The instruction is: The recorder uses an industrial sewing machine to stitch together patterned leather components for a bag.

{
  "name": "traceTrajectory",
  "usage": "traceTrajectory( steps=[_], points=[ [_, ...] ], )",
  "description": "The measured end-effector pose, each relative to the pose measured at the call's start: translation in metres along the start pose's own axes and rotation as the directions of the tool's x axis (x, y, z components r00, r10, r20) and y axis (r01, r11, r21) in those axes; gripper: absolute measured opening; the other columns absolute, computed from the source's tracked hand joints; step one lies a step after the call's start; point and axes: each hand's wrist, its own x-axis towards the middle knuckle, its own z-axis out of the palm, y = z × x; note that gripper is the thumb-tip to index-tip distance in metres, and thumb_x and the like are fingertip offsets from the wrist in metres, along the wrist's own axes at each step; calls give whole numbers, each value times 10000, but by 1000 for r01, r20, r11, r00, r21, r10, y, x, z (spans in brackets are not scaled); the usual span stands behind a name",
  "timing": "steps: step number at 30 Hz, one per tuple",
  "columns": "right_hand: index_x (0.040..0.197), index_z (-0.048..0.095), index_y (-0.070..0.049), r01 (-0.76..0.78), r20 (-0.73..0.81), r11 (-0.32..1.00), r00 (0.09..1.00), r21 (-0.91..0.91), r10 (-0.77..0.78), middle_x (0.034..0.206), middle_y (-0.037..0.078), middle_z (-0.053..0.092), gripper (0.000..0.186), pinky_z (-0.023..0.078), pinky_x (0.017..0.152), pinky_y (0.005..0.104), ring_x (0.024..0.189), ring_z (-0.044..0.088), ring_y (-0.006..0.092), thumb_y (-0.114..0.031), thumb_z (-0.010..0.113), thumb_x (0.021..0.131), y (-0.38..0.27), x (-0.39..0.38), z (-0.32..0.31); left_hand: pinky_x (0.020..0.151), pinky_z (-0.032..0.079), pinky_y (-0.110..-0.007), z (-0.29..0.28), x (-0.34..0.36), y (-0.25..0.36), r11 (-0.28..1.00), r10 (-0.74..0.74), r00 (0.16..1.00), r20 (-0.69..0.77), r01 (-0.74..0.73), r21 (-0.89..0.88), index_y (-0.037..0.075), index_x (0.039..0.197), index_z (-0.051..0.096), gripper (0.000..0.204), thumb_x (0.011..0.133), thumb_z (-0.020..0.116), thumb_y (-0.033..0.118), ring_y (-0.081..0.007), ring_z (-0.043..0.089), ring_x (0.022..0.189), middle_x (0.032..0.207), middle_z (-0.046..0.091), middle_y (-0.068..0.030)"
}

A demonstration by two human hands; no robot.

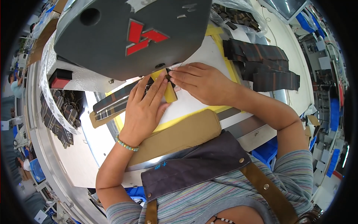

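Below the dark grey sewing machine head [149, 41], both hands work close together on the bed. My left hand [145, 97] lies flat, its stretched fingers pressing across a dark plaid fabric strip and a yellow block [170, 94]. The plaid strip [112, 102] runs out to the left from under these fingers. My right hand [205, 84] comes in from the right, its fingers pressed together with their tips at a small dark piece [168, 76] beside the block. The machine head hides part of the stitching area, and the exact kind of the small piece cannot be made out.
Dark plaid fabric strips [268, 63] lie stacked at the right. More plaid pieces are heaped at the left [61, 115] and in a clear plastic bag [238, 16] at the back. A brown cardboard pad [179, 134] lies along the near edge, by my apron.
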Motion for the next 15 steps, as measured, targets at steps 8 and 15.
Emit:
traceTrajectory(
  steps=[8,15],
  points=[
    [1245,678,-17,-254,-61,961,963,113,262,1295,101,645,393,491,1017,424,1213,600,286,-201,709,899,10,2,-7,1101,461,-446,1,0,2,986,68,998,15,-70,153,-23,1428,575,621,895,735,252,-362,443,1458,1554,522,-126],
    [1235,679,-10,-234,-13,972,972,-23,233,1315,93,604,403,495,1017,423,1216,568,296,-234,721,903,10,3,-3,1083,484,-438,0,2,-3,963,133,990,54,-142,227,-25,1407,588,628,885,732,294,-350,465,1435,1532,539,-119]
  ],
)
